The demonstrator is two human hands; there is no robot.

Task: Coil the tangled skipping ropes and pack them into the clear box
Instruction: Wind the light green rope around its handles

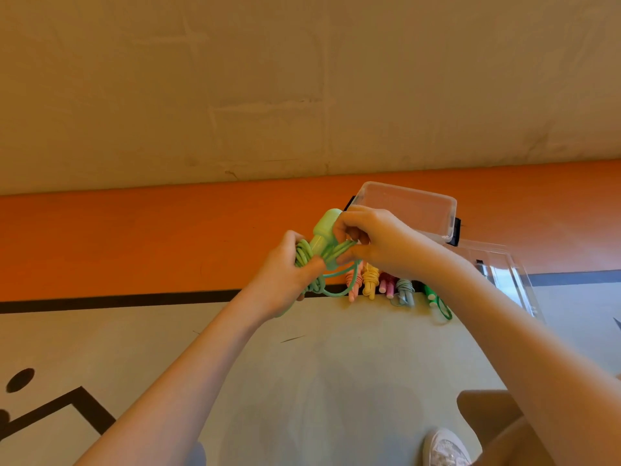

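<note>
Sneaker [445,449] on grey floor [302,381]; both hands' [285,274] [373,240] grip pinching green rope [319,253] before orange wall [134,237].

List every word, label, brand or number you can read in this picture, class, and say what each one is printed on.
None can be read.
Clear box: no print shows.
Lid: a small dark mark, too small to read.
Light green rope, gripped by the left hand and right hand: no lettering shows.
Coiled ropes: no lettering shows.
Floor: black painted shapes only, no letters.
</note>
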